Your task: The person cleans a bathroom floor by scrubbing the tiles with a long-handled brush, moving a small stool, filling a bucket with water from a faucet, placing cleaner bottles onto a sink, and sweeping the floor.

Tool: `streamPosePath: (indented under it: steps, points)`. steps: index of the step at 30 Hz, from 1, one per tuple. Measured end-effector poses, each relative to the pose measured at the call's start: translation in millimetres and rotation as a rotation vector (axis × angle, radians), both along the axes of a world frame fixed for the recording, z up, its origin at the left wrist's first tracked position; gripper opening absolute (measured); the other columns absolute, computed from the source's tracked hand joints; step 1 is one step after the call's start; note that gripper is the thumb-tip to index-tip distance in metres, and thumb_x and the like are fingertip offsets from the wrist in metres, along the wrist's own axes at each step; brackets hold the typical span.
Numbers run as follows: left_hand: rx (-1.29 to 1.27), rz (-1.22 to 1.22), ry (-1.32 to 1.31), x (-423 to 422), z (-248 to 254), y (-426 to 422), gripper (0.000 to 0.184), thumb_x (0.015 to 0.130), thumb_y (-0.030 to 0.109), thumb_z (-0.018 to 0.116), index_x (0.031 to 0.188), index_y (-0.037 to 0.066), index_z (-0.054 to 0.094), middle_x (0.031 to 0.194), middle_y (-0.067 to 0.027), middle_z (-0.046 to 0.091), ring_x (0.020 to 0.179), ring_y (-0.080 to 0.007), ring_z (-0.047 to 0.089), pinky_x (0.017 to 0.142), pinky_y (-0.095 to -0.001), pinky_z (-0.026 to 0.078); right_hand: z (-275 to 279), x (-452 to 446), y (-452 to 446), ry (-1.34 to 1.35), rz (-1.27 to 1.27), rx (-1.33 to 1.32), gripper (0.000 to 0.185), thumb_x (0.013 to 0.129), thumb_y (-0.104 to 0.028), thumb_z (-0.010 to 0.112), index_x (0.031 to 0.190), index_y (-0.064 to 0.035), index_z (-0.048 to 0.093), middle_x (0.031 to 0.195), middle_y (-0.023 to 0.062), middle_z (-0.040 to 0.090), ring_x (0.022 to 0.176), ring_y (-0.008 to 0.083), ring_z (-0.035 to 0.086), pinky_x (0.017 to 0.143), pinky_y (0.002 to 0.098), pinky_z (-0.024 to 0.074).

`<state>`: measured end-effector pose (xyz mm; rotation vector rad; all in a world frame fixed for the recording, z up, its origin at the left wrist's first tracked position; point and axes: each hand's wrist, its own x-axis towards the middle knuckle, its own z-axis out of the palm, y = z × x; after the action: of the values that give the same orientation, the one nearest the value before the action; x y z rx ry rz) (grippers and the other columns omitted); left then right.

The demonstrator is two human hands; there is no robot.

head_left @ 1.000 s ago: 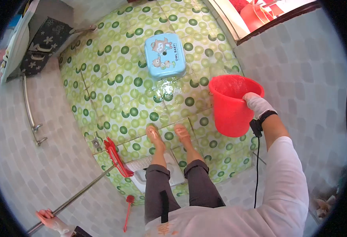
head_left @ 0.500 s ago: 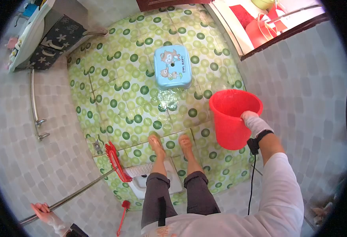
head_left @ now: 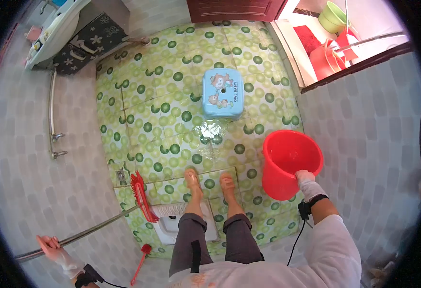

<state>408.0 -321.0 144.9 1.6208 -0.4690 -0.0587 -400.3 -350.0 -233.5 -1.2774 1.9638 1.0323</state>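
Observation:
My right hand (head_left: 307, 180) is closed around the near rim of a red bucket (head_left: 280, 180). The bucket tilts slightly, its mouth facing up, and its inside shows no clear contents. Far to the left, my left hand (head_left: 49, 245) has its fingers stretched out and holds nothing. It is over or beside a metal pipe (head_left: 95, 233) along the wall; whether they touch I cannot tell. Both wrists carry black straps with cables.
A blue stool (head_left: 223, 103) with owl pictures stands on the wet, green-dotted floor (head_left: 172, 125). Beneath my legs is a squat toilet (head_left: 165, 233), beside a red rack-like item (head_left: 142, 197) and a red brush (head_left: 145, 249). Buckets (head_left: 326, 60) stand beyond the doorway at upper right.
The bucket in my right hand has moved slightly downward in view, and its mouth faces me more. The whole view has shifted, with the stool and sink now lower and further right.

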Motion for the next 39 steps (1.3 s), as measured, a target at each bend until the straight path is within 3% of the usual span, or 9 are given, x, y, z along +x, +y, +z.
streamPosePath:
  steps: [6, 9, 11, 15, 20, 24, 31, 36, 39]
  points:
    - [0.015, -0.092, 0.040, 29.3, -3.5, 26.7, 0.020, 0.095, 0.025, 0.048, 0.085, 0.010, 0.057, 0.062, 0.0050, 0.027, 0.051, -0.0069, 0.022, 0.054, -0.0219, 0.029, -24.5, -25.8, 36.7, -0.002, -0.134, -0.077, 0.036, 0.082, -0.034, 0.046, 0.106, -0.0160, 0.065, 0.112, 0.0134, 0.062, 0.104, 0.0323, 0.058, 0.090, 0.0382, 0.0462]
    - [-0.020, 0.044, -0.025, 20.6, -4.2, 25.4, 0.018, 0.095, 0.024, 0.048, 0.091, 0.010, 0.059, 0.064, 0.0049, 0.030, 0.053, -0.0067, 0.024, 0.055, -0.0221, 0.029, -41.5, -48.2, 51.7, -0.034, 0.100, -0.176, 0.021, 0.086, -0.021, 0.048, 0.098, -0.0180, 0.065, 0.099, 0.0084, 0.065, 0.091, 0.0290, 0.063, 0.076, 0.0395, 0.0513]
    - [-0.033, 0.050, 0.019, 16.4, -1.6, 25.3, 0.017, 0.095, 0.023, 0.048, 0.093, 0.010, 0.058, 0.065, 0.0050, 0.031, 0.055, -0.0064, 0.026, 0.056, -0.0223, 0.030, -80.8, -79.5, 54.2, -0.226, -0.555, -0.217, 0.040, 0.085, -0.039, 0.045, 0.109, -0.0121, 0.063, 0.108, 0.0148, 0.063, 0.105, 0.0320, 0.058, 0.090, 0.0380, 0.0437]
    - [0.008, -0.043, -0.055, 9.4, -2.7, 32.8, 0.016, 0.095, 0.022, 0.047, 0.091, 0.010, 0.056, 0.065, 0.0047, 0.030, 0.054, -0.0066, 0.025, 0.055, -0.0226, 0.030, -137.7, -119.1, 24.9, -0.252, -0.865, -0.377, 0.038, 0.087, -0.036, 0.046, 0.108, -0.0090, 0.062, 0.105, 0.0185, 0.063, 0.101, 0.0319, 0.058, 0.091, 0.0401, 0.0418]
    - [-0.003, -0.169, 0.009, 29.6, 0.4, 51.5, 0.025, 0.096, 0.024, 0.044, 0.076, 0.010, 0.048, 0.064, 0.0038, 0.028, 0.050, -0.0071, 0.021, 0.052, -0.0227, 0.028, -72.1, -52.0, -94.8, -0.219, -0.496, -0.151, 0.034, 0.089, -0.031, 0.047, 0.099, -0.0017, 0.062, 0.108, 0.0183, 0.061, 0.103, 0.0303, 0.053, 0.092, 0.0408, 0.0385]
    - [0.035, -0.098, -0.004, 13.3, 1.6, 39.1, 0.029, 0.097, 0.025, 0.044, 0.071, 0.011, 0.043, 0.063, 0.0038, 0.030, 0.049, -0.0071, 0.021, 0.051, -0.0231, 0.028, -62.7, -6.6, -139.2, -0.197, -0.783, -0.240, 0.030, 0.088, -0.031, 0.045, 0.099, -0.0089, 0.062, 0.106, 0.0124, 0.061, 0.104, 0.0251, 0.051, 0.093, 0.0343, 0.0362]
    - [0.059, -0.138, -0.026, 10.7, 1.7, 37.1, 0.032, 0.097, 0.026, 0.044, 0.068, 0.012, 0.041, 0.060, 0.0033, 0.028, 0.047, -0.0074, 0.022, 0.051, -0.0231, 0.029, -132.5, -30.3, -148.1, -0.504, -0.783, -0.160, 0.025, 0.087, -0.028, 0.046, 0.096, -0.0109, 0.063, 0.098, 0.0104, 0.063, 0.095, 0.0227, 0.054, 0.084, 0.0351, 0.0419]
    - [0.030, -0.114, -0.009, 9.5, 0.7, 32.4, 0.033, 0.097, 0.027, 0.043, 0.067, 0.012, 0.040, 0.059, 0.0032, 0.028, 0.046, -0.0075, 0.022, 0.051, -0.0237, 0.030, -148.7, -32.8, -122.6, -0.625, -1.211, -0.240, 0.019, 0.082, -0.022, 0.051, 0.088, -0.0072, 0.061, 0.087, 0.0133, 0.062, 0.084, 0.0257, 0.056, 0.080, 0.0372, 0.0423]
    - [0.050, -0.087, -0.060, 2.2, -0.4, 25.1, 0.033, 0.096, 0.028, 0.044, 0.067, 0.012, 0.041, 0.057, 0.0034, 0.028, 0.044, -0.0075, 0.021, 0.051, -0.0238, 0.030, -197.6, -71.1, -86.1, -0.542, -1.033, -0.344, 0.014, 0.079, -0.016, 0.052, 0.077, -0.0041, 0.059, 0.079, 0.0129, 0.061, 0.071, 0.0269, 0.056, 0.073, 0.0399, 0.0452]
